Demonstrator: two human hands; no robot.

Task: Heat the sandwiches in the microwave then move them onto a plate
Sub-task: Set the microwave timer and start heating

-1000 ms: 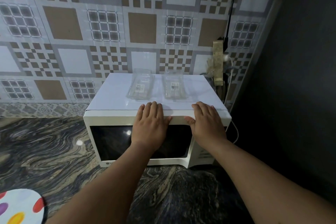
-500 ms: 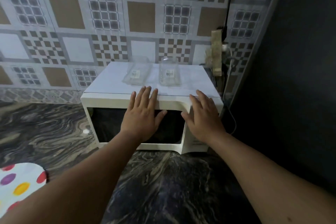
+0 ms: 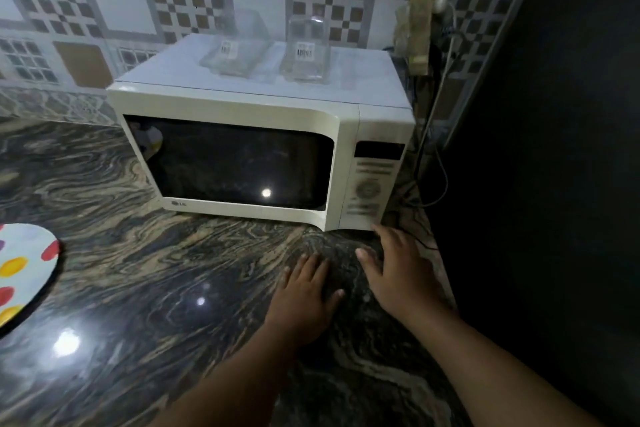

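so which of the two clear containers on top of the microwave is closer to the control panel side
The right clear container, with the barcode label facing forward; it sits nearer the control panel than the left clear container.

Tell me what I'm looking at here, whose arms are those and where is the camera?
The camera sits on a person's head and looks forward and down, so the two arms reaching in from the bottom are that person's own. The left hand and the right hand are both open with straight fingers, low over the dark marbled countertop. They hold nothing. Behind them stands a white microwave with its door closed. On top of it lie two clear plastic containers, each with a small label. What is inside them is too blurry to tell. At the left edge you can see part of a white plate with coloured dots. A tiled wall is behind everything.
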